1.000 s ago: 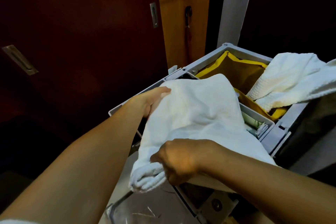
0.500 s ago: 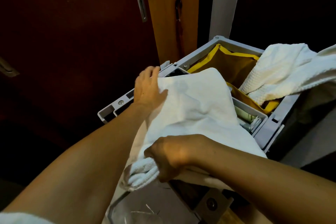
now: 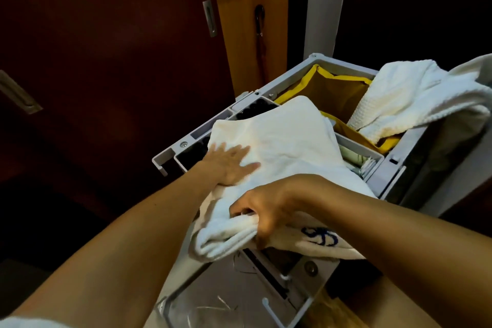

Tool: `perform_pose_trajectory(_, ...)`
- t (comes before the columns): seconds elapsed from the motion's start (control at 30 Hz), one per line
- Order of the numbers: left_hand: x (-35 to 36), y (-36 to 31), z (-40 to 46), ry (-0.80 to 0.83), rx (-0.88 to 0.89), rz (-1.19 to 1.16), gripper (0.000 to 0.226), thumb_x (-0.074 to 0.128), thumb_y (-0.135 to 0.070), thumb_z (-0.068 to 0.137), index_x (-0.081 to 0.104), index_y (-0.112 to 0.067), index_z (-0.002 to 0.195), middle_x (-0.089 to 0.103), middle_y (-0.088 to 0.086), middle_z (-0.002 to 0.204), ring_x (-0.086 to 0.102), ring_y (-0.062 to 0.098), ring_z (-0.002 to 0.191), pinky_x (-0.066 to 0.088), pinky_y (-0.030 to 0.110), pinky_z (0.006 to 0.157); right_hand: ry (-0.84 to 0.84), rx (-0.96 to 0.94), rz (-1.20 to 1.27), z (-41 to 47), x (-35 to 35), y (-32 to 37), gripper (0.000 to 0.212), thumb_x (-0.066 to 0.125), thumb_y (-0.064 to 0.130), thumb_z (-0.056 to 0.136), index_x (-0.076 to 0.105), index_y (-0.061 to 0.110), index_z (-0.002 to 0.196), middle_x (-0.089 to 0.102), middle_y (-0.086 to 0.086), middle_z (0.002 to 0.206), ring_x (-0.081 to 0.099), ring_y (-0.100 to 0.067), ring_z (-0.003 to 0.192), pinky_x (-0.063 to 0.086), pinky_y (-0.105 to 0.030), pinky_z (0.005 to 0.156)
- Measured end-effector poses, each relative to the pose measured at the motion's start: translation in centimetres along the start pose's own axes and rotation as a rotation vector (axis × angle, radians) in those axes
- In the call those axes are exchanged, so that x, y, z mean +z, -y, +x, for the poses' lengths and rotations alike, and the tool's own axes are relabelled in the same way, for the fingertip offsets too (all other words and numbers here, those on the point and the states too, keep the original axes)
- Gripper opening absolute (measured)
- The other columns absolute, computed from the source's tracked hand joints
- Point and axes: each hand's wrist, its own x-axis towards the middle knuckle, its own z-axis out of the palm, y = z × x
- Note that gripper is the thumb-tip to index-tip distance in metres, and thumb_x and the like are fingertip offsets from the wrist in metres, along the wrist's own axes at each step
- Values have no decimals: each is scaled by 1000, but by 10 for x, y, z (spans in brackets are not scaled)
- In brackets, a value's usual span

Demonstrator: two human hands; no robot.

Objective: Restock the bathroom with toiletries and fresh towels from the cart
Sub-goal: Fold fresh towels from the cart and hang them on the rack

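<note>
A white folded towel point(image 3: 287, 141) lies over the top tray of the grey housekeeping cart point(image 3: 391, 176). My left hand point(image 3: 229, 162) lies flat on the towel's left side, fingers straight and spread. My right hand point(image 3: 263, 208) grips the towel's near folded edge, fingers curled round the bunched layers. A blue mark point(image 3: 319, 237) shows on the cloth just right of that hand. The towel hides most of the tray compartments beneath it.
A yellow laundry bag point(image 3: 332, 90) hangs in the cart's far end, with a white waffle-weave cloth point(image 3: 415, 96) draped over its right rim. Dark bottle caps point(image 3: 253, 109) show in a left compartment. A dark red door point(image 3: 106, 61) and wooden panel point(image 3: 250, 21) stand behind.
My left hand has let go of the towel's far corner and come back toward me to lie flat on the towel. My right hand keeps its grip on the near edge.
</note>
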Motion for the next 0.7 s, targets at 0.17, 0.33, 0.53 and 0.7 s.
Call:
perform_pose_trajectory(0.17,-9,-12,-12,11,-53,34,90,22,-77,92,3,-19,159,-3,4,167,-8,31,152,-5,49,122,-148,93,-61,-20,18,-13,43,78,36,73,50,32,106,56,7,90,56,-14,80,54,-38,73)
perform_pose_trajectory(0.33,-36,-34,-70,1,295,-235,29,51,-44,89,65,-19,90,62,1,99,57,23,98,46,36,86,-93,330,-202,-24,18,-11,48,75,42,71,59,24,111,61,2,91,62,-15,78,54,-31,64)
perform_pose_trajectory(0.53,-47,-60,-134,401,286,-223,60,56,-77,65,56,-26,95,61,-7,95,55,11,82,43,28,68,-148,412,-178,-43,15,-12,39,75,41,76,63,23,108,65,1,96,63,-18,85,54,-33,69)
perform_pose_trajectory(0.7,-12,-71,-156,-16,287,374,68,78,-36,78,41,-17,132,49,9,120,52,28,106,39,33,68,-186,486,-586,-62,42,-8,81,85,49,61,46,25,128,54,-3,120,56,-25,107,42,-33,72)
